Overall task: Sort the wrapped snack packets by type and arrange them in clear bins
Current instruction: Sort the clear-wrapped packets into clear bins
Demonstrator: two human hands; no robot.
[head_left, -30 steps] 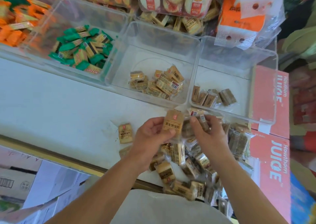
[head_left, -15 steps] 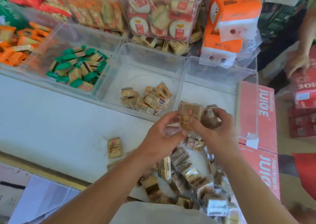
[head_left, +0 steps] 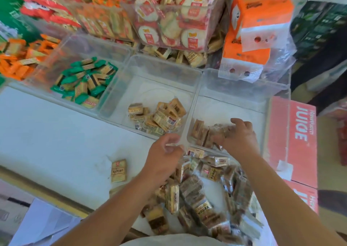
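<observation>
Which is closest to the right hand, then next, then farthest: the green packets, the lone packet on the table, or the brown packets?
1. Brown packets: in the rightmost clear bin, under the fingers of the right hand.
2. Lone packet: on the white table, off to the left.
3. Green packets: in the left clear bin, far across.

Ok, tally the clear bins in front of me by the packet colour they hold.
Green-packet bin: 1
Tan-packet bin: 1
Brown-packet bin: 1
Total: 3
Orange packets at far left: container not clear, so not counted.
</observation>
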